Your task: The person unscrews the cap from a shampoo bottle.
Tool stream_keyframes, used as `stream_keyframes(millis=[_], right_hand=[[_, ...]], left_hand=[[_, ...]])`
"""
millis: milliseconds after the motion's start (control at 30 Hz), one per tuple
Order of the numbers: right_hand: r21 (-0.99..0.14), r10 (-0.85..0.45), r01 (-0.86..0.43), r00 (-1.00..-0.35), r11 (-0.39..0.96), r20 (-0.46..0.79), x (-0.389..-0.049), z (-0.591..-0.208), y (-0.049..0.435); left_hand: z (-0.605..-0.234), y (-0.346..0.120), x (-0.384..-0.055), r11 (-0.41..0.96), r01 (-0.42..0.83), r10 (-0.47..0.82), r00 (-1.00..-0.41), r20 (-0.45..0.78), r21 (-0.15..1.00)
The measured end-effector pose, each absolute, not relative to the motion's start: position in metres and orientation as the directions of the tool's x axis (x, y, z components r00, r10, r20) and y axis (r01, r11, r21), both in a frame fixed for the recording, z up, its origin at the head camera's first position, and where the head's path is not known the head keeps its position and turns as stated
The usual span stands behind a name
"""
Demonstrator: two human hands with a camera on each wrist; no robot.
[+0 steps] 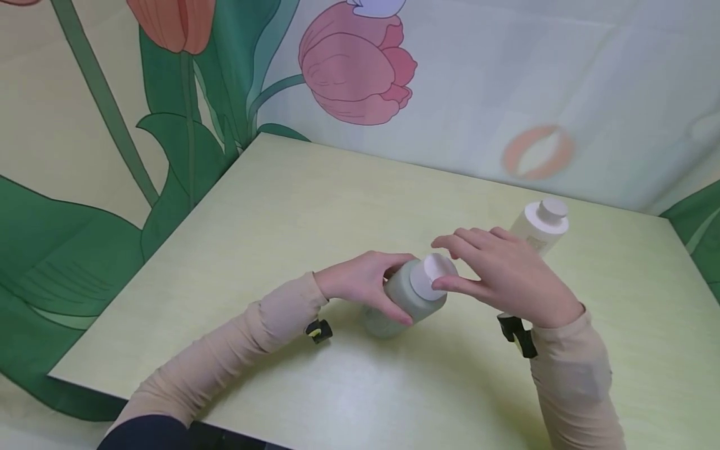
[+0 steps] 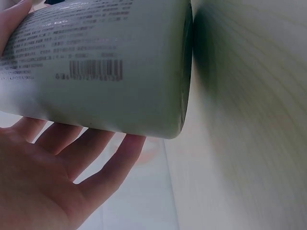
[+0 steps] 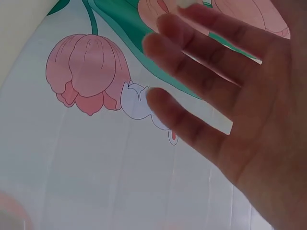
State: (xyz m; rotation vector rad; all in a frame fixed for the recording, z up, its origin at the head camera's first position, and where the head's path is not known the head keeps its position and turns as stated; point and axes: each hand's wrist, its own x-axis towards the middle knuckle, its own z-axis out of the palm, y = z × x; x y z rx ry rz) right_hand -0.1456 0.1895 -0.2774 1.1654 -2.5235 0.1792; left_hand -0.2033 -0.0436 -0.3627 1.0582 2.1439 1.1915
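Note:
My left hand (image 1: 371, 281) grips a pale green bottle (image 1: 406, 294) with a white cap (image 1: 430, 275), thumb on the near side and fingers around the far side. The bottle leans with its cap toward the right. In the left wrist view small print and a barcode (image 2: 96, 70) show on its side, and its base is close over the tabletop. My right hand (image 1: 497, 275) hovers at the cap, thumb overlapping the cap's right edge in the head view. Its fingers (image 3: 192, 124) are spread and extended in the right wrist view, with nothing held.
A second, white bottle (image 1: 542, 225) stands behind my right hand, partly hidden by it. The pale yellow table (image 1: 253, 219) meets a backdrop (image 1: 461, 81) printed with tulips along its far and left edges.

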Motion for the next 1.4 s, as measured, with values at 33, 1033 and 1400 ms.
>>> stream_keyframes(millis=[33, 1033, 1400], right_hand=[[0.040, -0.715, -0.759, -0.592, 0.650, 0.371, -0.1455, -0.2776, 0.1892], [-0.075, -0.808, -0.856, -0.508, 0.511, 0.299, -0.1450, -0.2724, 0.1948], [-0.113, -0.662, -0.694, -0.715, 0.711, 0.224, -0.1404, -0.2721, 0.1939]], left_hand=[[-0.3624, -0.0435, -0.2031, 0.328, 0.398, 0.803, -0.595, -0.030, 0.857], [-0.3629, -0.0453, -0.2037, 0.344, 0.410, 0.791, -0.611, -0.025, 0.845], [-0.3625, -0.0422, -0.2026, 0.350, 0.409, 0.799, -0.600, -0.040, 0.843]])
